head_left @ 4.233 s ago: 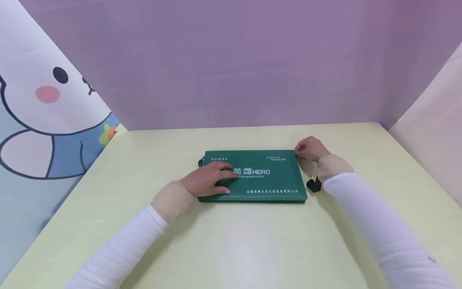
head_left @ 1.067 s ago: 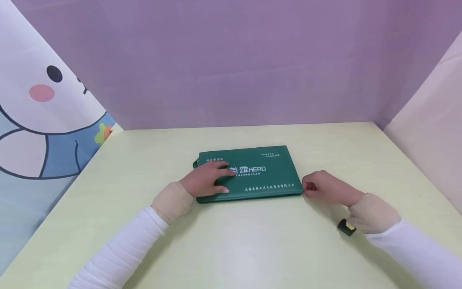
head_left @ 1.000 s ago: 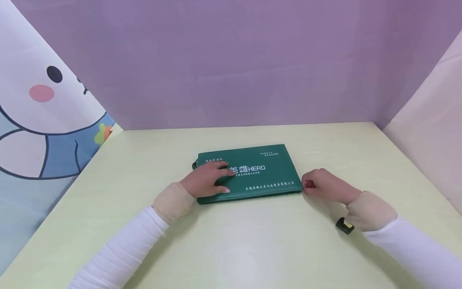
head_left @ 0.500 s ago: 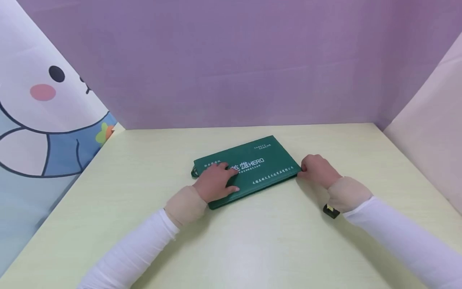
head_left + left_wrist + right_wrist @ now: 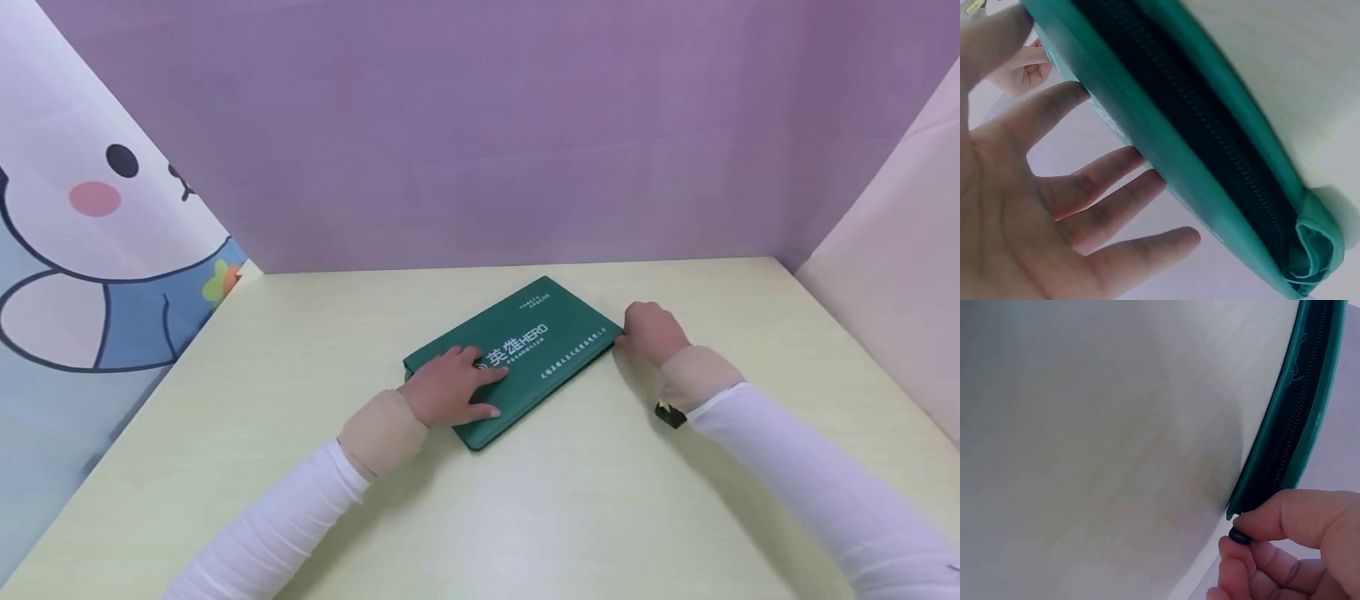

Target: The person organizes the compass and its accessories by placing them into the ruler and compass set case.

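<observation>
A flat green zip case (image 5: pixel 573 321) with white lettering, "HERO" among it, lies turned at an angle on the table. My left hand (image 5: pixel 450 389) rests on its near-left part, fingers spread and fairly straight. At the case's right corner, my right hand (image 5: pixel 654 333) pinches something small. The right wrist view shows it as a dark zipper pull (image 5: pixel 1240 536), held between thumb and curled index finger. Along the case's edge in the left wrist view runs a dark zipper (image 5: pixel 1210 128), its teeth meeting there. A green fabric loop (image 5: pixel 1322 240) sticks out at one end.
The pale yellow table (image 5: pixel 525 517) surrounds the case. Behind it rises a purple backdrop (image 5: pixel 487 142), with a cartoon-printed sheet (image 5: pixel 97 242) at left and a pale sheet (image 5: pixel 900 233) at right. A small black-and-yellow object (image 5: pixel 670 414) is at my right wrist.
The right hand has gone from the case's far-right corner to its near-right corner, then farther away from me. The case has rotated counterclockwise under the left hand, which stays on it.
</observation>
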A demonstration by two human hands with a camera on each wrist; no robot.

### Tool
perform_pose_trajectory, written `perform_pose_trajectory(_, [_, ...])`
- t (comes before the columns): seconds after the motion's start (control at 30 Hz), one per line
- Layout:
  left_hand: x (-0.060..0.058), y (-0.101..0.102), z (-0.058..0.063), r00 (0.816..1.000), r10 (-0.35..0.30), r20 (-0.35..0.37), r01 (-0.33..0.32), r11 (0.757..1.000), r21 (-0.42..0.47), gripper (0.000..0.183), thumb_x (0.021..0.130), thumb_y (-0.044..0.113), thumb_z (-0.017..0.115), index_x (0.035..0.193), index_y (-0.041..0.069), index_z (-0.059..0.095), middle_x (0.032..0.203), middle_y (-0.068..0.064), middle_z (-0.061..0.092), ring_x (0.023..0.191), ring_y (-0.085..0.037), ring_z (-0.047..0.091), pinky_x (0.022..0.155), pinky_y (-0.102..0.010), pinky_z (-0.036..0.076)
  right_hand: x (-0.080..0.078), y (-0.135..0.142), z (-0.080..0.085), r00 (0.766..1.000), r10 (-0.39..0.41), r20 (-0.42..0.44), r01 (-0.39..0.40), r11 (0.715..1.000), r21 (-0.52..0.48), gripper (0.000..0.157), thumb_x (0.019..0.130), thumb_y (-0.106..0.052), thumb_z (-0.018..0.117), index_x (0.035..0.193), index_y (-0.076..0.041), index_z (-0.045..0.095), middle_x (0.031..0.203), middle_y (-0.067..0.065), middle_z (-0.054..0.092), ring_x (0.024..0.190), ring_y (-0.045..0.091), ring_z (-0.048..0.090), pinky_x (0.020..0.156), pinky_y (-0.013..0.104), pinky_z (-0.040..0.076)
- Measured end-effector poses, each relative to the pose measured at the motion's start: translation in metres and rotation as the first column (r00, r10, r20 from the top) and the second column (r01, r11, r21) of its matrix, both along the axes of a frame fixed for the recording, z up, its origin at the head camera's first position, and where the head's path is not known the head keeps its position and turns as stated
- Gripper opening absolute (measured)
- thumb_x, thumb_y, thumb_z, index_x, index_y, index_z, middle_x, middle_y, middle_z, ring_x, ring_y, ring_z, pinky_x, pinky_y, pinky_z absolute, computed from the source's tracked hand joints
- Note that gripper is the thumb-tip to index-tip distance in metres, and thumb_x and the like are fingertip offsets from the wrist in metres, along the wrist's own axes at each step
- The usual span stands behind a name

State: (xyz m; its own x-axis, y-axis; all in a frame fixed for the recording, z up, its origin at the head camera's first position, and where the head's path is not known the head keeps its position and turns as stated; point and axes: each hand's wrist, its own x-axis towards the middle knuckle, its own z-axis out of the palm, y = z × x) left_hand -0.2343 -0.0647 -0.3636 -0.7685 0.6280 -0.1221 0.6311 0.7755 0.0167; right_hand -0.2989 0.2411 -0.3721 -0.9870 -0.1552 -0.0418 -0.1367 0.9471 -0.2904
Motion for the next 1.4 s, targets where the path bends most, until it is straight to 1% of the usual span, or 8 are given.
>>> perform_pose_trajectory(0.27, [-0.001, 0.003, -0.002, 1.0, -0.01, -0.008, 0.01, 1.0, 0.025, 0.064, 0.086, 0.054, 0.059, 0.14, 0.023, 0.047, 0.132, -0.018, 0.046, 0.112, -0.03, 0.047, 0.093, -0.039, 0.046, -0.005, 0.003, 0.0, 1.0, -0.007, -0.01, 0.007, 0.999, 0.051, 0.013, 0.078, -0.006, 0.06, 0.07, 0.003, 0.06, 0.065, 0.011, 0.057, 0.056, 0.022, 0.048, 0.048, 0.033, 0.042])
perform_pose_trajectory(0.57, [0.001, 0.008, -0.004, 1.0, 0.0, -0.008, 0.0, 0.999, 0.051, 0.062, 0.086, 0.052, 0.059, 0.14, 0.023, 0.047, 0.132, -0.019, 0.046, 0.112, -0.031, 0.047, 0.093, -0.039, 0.046, 0.0, 0.013, 0.002, 0.995, 0.099, -0.026, -0.098, 0.994, 0.051, 0.011, 0.078, 0.0, 0.061, 0.068, 0.003, 0.063, 0.064, 0.008, 0.057, 0.057, 0.02, 0.046, 0.054, 0.034, 0.045])
perform_pose_trajectory(0.7, [0.001, 0.009, -0.004, 1.0, 0.01, -0.011, -0.009, 0.999, 0.048, 0.062, 0.086, 0.053, 0.059, 0.14, 0.024, 0.047, 0.133, -0.019, 0.045, 0.112, -0.03, 0.046, 0.093, -0.039, 0.046, 0.005, 0.013, 0.003, 0.99, 0.135, -0.035, -0.134, 0.99, 0.048, 0.007, 0.076, 0.004, 0.061, 0.076, 0.008, 0.066, 0.076, 0.017, 0.065, 0.064, 0.023, 0.054, 0.063, 0.04, 0.051])
perform_pose_trajectory(0.77, [0.001, 0.009, -0.003, 1.0, 0.013, -0.012, -0.013, 0.999, 0.047, 0.062, 0.086, 0.053, 0.059, 0.139, 0.025, 0.047, 0.133, -0.019, 0.045, 0.112, -0.03, 0.046, 0.093, -0.039, 0.046, 0.008, 0.011, 0.004, 0.987, 0.153, -0.039, -0.151, 0.988, 0.037, 0.01, 0.075, 0.006, 0.062, 0.083, 0.01, 0.067, 0.085, 0.022, 0.068, 0.071, 0.026, 0.06, 0.071, 0.044, 0.053])
perform_pose_trajectory(0.83, [0.001, 0.01, -0.003, 1.0, 0.014, -0.01, -0.013, 0.999, 0.047, 0.062, 0.086, 0.053, 0.059, 0.139, 0.024, 0.047, 0.133, -0.019, 0.045, 0.112, -0.03, 0.046, 0.093, -0.039, 0.046, 0.011, 0.009, 0.004, 0.986, 0.164, -0.036, -0.163, 0.986, 0.026, 0.012, 0.074, 0.008, 0.064, 0.084, 0.01, 0.068, 0.089, 0.024, 0.068, 0.075, 0.028, 0.062, 0.074, 0.045, 0.053])
perform_pose_trajectory(1.07, [0.0, 0.011, -0.005, 1.0, 0.001, -0.016, 0.0, 0.999, 0.047, 0.062, 0.085, 0.054, 0.059, 0.139, 0.024, 0.047, 0.13, -0.019, 0.046, 0.11, -0.029, 0.046, 0.091, -0.039, 0.047, 0.022, -0.001, 0.005, 0.975, 0.22, -0.018, -0.22, 0.975, 0.012, 0.008, 0.073, 0.009, 0.063, 0.072, 0.002, 0.068, 0.074, 0.01, 0.064, 0.065, 0.019, 0.051, 0.063, 0.034, 0.049])
perform_pose_trajectory(1.27, [0.001, 0.012, -0.004, 1.0, 0.004, -0.017, -0.003, 0.999, 0.052, 0.062, 0.085, 0.053, 0.059, 0.139, 0.024, 0.048, 0.131, -0.019, 0.046, 0.111, -0.03, 0.046, 0.091, -0.038, 0.047, 0.035, -0.016, 0.007, 0.959, 0.283, 0.013, -0.283, 0.959, 0.009, 0.021, 0.074, 0.01, 0.06, 0.061, -0.006, 0.058, 0.062, 0.0, 0.046, 0.06, 0.015, 0.041, 0.057, 0.026, 0.035])
perform_pose_trajectory(1.4, [0.001, 0.012, -0.003, 1.0, -0.003, -0.023, 0.004, 0.999, 0.054, 0.062, 0.085, 0.052, 0.06, 0.138, 0.023, 0.049, 0.13, -0.019, 0.047, 0.109, -0.03, 0.047, 0.091, -0.039, 0.047, 0.043, -0.027, 0.006, 0.952, 0.305, 0.02, -0.304, 0.952, -0.028, 0.025, 0.074, 0.01, 0.061, 0.058, -0.008, 0.054, 0.059, -0.001, 0.042, 0.059, 0.014, 0.039, 0.056, 0.024, 0.033])
